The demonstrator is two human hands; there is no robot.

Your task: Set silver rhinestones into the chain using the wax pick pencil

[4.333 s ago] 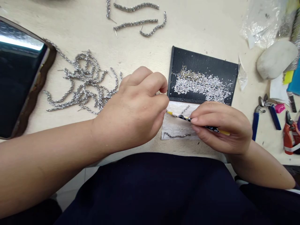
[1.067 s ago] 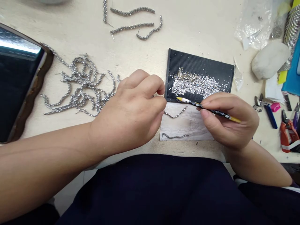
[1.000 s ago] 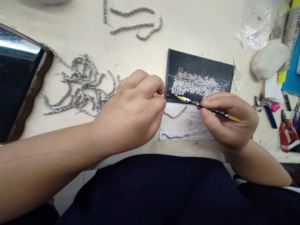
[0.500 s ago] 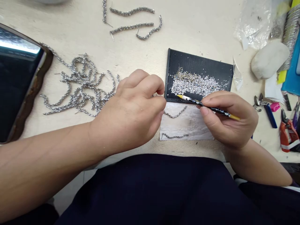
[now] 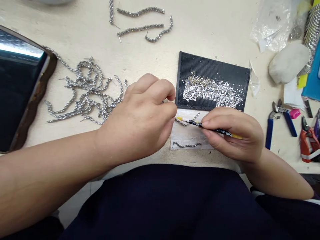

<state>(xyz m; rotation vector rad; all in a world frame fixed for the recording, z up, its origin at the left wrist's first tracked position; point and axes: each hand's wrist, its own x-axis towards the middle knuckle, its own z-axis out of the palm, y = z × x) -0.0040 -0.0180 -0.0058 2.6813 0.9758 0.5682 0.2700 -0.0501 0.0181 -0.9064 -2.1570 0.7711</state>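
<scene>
My right hand [image 5: 232, 135] pinches a black patterned picker pencil [image 5: 200, 124], its yellow tip touching a short wavy silver chain piece [image 5: 186, 122] on a pale pearly mat [image 5: 186, 135]. My left hand [image 5: 142, 116] is closed at the left end of that chain piece, fingers pinched on it. A second wavy chain piece [image 5: 187, 145] lies at the mat's near edge. Just beyond the mat sits a black ribbed tray [image 5: 212, 63] strewn with tiny silver stones [image 5: 212, 91].
A heap of silver chain pieces [image 5: 82, 91] lies at the left, with three more pieces [image 5: 142, 23] at the back. A dark framed mirror [image 5: 17, 83] fills the far left. Blue pliers [image 5: 277, 115], red cutters [image 5: 308, 140], a grey stone [image 5: 288, 61] and plastic bags [image 5: 275, 23] crowd the right.
My right hand has brought the pencil tip down and left, from the stones on the black tray to the chain piece on the mat. My left hand has stayed put.
</scene>
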